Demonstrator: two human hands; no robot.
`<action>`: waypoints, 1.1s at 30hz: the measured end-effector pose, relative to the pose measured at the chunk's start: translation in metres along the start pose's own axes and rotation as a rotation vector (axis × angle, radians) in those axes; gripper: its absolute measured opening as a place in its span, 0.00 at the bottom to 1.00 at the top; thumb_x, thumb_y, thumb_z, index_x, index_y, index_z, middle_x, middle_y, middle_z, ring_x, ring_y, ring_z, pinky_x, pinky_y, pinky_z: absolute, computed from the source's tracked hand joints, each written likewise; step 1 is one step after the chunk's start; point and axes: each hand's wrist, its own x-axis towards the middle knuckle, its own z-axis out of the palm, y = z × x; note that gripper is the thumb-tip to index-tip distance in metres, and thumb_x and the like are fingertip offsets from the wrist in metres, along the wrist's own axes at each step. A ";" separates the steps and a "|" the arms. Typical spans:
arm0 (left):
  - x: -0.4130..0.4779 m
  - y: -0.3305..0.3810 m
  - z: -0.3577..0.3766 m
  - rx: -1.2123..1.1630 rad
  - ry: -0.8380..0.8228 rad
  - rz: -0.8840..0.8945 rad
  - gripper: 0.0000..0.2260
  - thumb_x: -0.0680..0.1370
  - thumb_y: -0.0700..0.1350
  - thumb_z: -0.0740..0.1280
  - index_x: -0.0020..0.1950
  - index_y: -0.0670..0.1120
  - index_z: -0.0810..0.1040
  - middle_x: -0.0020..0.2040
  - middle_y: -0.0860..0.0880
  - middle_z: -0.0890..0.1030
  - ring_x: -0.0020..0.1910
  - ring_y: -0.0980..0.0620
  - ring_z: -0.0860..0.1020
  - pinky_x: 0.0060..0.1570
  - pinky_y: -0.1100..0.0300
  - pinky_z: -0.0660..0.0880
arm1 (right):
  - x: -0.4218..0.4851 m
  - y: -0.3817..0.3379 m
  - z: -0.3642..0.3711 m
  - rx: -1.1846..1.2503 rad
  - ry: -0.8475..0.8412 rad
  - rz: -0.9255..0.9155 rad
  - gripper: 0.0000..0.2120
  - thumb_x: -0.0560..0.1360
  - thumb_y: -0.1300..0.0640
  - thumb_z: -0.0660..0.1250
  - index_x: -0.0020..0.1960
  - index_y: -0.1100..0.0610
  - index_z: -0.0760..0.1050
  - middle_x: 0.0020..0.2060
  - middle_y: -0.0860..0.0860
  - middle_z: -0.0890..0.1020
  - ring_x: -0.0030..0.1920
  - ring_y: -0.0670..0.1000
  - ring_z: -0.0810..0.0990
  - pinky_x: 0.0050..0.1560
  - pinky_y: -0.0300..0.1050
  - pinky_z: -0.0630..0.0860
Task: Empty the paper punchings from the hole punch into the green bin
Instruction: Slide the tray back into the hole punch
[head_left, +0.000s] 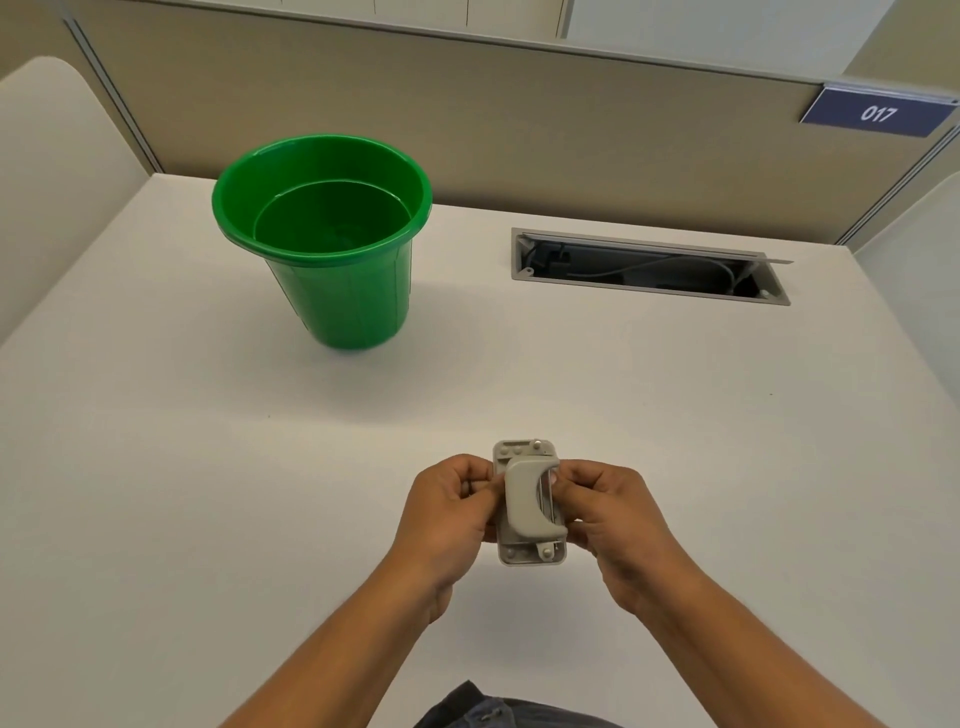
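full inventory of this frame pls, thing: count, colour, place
bin: 1, green, upright, far left of desk
hole punch: 1, grey, near centre, held in both hands
cable hatch: 1, grey frame, open, far right of desk
desk: 1, white
partition: 1, beige, behind desk
sign: 1, blue, reads 017, top right
left hand: 1, on punch's left side
right hand: 1, on punch's right side

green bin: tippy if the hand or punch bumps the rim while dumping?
Probably. The green bin narrows toward its base and flares at the rim, so it looks top-heavy. It seems empty, thin plastic, likely light. On the smooth white desk it may slide before tipping.
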 end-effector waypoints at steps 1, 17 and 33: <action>0.000 0.000 -0.001 -0.002 -0.006 -0.007 0.06 0.78 0.40 0.68 0.47 0.36 0.80 0.37 0.42 0.84 0.32 0.51 0.82 0.34 0.60 0.79 | 0.000 -0.001 -0.001 -0.001 -0.009 -0.003 0.13 0.77 0.64 0.65 0.36 0.58 0.83 0.30 0.52 0.84 0.31 0.48 0.81 0.32 0.39 0.78; 0.008 0.033 -0.033 0.060 -0.339 -0.104 0.10 0.75 0.47 0.71 0.42 0.42 0.86 0.39 0.43 0.85 0.36 0.50 0.80 0.39 0.59 0.78 | 0.001 -0.022 -0.017 -0.205 -0.349 -0.027 0.07 0.75 0.61 0.70 0.47 0.64 0.85 0.39 0.57 0.85 0.40 0.51 0.80 0.44 0.46 0.75; 0.001 0.024 -0.012 -0.367 0.182 -0.069 0.12 0.81 0.46 0.64 0.45 0.43 0.84 0.37 0.49 0.86 0.31 0.56 0.78 0.33 0.63 0.76 | -0.004 -0.026 -0.014 0.267 -0.246 0.159 0.14 0.76 0.55 0.65 0.57 0.61 0.83 0.52 0.58 0.86 0.46 0.53 0.84 0.47 0.43 0.82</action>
